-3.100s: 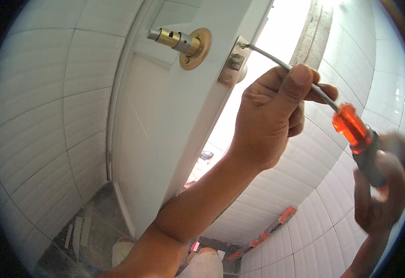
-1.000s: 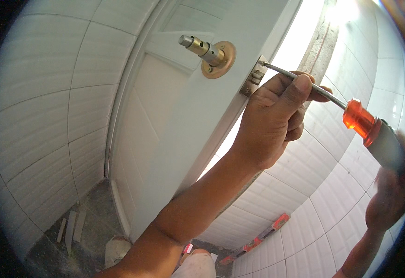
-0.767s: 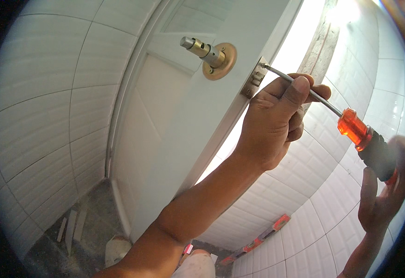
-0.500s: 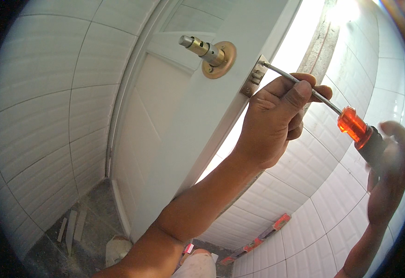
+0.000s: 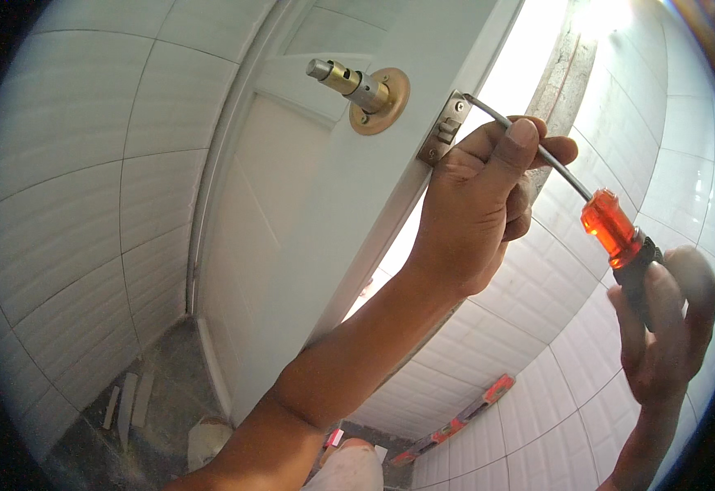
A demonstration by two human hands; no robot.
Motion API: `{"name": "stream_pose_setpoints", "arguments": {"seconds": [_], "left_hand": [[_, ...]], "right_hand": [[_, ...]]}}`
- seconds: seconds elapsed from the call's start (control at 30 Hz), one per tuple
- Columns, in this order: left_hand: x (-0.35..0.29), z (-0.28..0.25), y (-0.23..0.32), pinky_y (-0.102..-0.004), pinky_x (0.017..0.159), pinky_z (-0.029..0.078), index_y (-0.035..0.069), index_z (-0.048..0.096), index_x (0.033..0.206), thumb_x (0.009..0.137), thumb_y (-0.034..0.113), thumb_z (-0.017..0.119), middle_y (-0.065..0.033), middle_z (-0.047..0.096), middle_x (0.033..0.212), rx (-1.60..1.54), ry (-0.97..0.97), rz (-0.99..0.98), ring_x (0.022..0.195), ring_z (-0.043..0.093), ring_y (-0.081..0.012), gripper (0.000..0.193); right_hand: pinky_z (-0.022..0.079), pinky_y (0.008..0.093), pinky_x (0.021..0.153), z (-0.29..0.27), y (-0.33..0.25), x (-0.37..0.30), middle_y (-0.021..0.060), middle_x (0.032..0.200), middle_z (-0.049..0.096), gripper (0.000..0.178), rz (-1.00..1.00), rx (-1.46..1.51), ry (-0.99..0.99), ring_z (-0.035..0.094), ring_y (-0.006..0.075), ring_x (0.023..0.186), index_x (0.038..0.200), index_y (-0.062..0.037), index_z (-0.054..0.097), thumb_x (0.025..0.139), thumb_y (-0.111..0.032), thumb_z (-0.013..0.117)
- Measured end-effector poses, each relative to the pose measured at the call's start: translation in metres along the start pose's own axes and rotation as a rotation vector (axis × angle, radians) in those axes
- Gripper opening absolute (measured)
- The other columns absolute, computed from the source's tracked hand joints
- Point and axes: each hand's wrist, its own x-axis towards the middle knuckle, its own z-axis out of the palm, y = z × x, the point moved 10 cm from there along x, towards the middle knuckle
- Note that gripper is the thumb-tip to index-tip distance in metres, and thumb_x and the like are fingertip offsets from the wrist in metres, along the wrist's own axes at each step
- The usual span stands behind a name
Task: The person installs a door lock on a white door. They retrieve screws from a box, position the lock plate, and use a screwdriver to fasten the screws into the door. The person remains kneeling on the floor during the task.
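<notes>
A screwdriver (image 5: 566, 176) with a thin metal shaft and an orange and black handle slants across the door's edge. My left hand (image 5: 476, 188) pinches its shaft between thumb and fingers, beside the metal latch plate (image 5: 433, 153). The tip is close to the plate's upper screw; I cannot tell whether they touch. Around the black end of the handle are the fingers of my right hand (image 5: 664, 327), partly blurred. The latch bolt (image 5: 447, 129) juts from the plate's middle. A brass lock spindle (image 5: 345, 80) on a round base (image 5: 394, 114) sticks out of the door face.
The white door (image 5: 333, 221) stands ajar, with bright light past its edge. White tiled walls (image 5: 63, 164) rise on both sides. Thin offcut strips (image 5: 128, 405) lie on the dark floor (image 5: 181, 352). A long red and grey bar (image 5: 455, 424) rests along the right wall's foot.
The screwdriver's tip has shifted from the upper screw toward the plate's outer edge. My right hand has moved down and left, its fingers shifting around the handle. My left hand keeps the shaft.
</notes>
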Motion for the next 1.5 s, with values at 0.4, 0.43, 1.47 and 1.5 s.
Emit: {"name": "stream_pose_setpoints", "arguments": {"seconds": [0.4,0.43,1.47,1.5], "left_hand": [[0.002,0.003,-0.013,-0.0169,0.034,0.021,0.007,0.060,0.109,0.099,0.026,0.055,-0.0127,0.069,0.105,0.054,-0.085,-0.058,0.042,0.026,0.0003,0.023],[0.002,0.004,-0.014,-0.0162,0.035,0.021,0.007,0.060,0.107,0.098,0.029,0.056,-0.0123,0.069,0.103,0.050,-0.072,-0.056,0.042,0.026,0.0009,0.025],[-0.003,-0.007,-0.004,-0.0176,0.036,0.020,0.007,0.054,0.093,0.097,0.041,0.055,-0.0099,0.070,0.093,0.057,0.012,0.010,0.042,0.026,0.0005,0.034],[-0.004,-0.007,0.000,-0.0177,0.036,0.020,0.007,0.054,0.094,0.097,0.041,0.055,-0.0100,0.070,0.093,0.074,0.024,0.037,0.042,0.026,0.0006,0.035]], "right_hand": [[0.051,0.0348,0.086,0.012,0.034,-0.021,0.0164,0.113,0.054,0.057,0.303,0.355,0.024,0.057,0.0269,0.105,0.120,-0.0016,0.051,0.068,0.009,0.070],[0.051,0.0351,0.085,0.011,0.031,-0.021,0.0162,0.112,0.054,0.057,0.287,0.340,0.024,0.057,0.0271,0.104,0.120,-0.0016,0.051,0.068,0.009,0.070],[0.052,0.0329,0.081,0.040,0.043,0.025,0.0155,0.109,0.061,0.036,0.763,0.408,-0.458,0.063,0.0229,0.097,0.122,-0.0041,0.054,0.095,-0.028,0.052],[0.052,0.0331,0.079,0.039,0.041,0.028,0.0152,0.109,0.060,0.035,0.690,0.350,-0.407,0.063,0.0226,0.097,0.122,-0.0041,0.055,0.094,-0.026,0.054]]}}
